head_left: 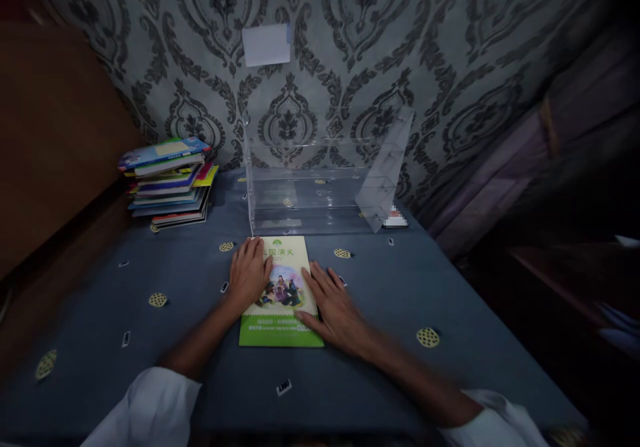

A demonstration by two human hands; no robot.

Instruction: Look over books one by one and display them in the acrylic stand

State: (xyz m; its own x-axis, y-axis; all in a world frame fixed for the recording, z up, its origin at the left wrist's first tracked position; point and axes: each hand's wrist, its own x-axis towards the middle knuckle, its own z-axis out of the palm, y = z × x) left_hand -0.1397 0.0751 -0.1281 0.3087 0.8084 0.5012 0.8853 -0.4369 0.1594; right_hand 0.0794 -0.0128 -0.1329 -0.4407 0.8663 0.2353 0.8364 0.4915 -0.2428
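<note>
A book (283,293) with a cream and green cover lies flat on the table, a picture of several figures at its middle. My left hand (250,270) rests on its upper left edge, fingers stretched toward the far side. Along the right edge lies my right hand (333,303), its fingers spread and its thumb on the cover. Both hands touch the book without wrapping round it. Just beyond the book stands a clear plastic rack (310,200) with tiered shelves.
A stack of books (170,183) sits at the back left of the table (200,380), which has a dark blue cloth. A small pixelated object (395,217) is by the rack's right end. A white box (267,45) is on the patterned wall. A curtain (490,147) hangs at right.
</note>
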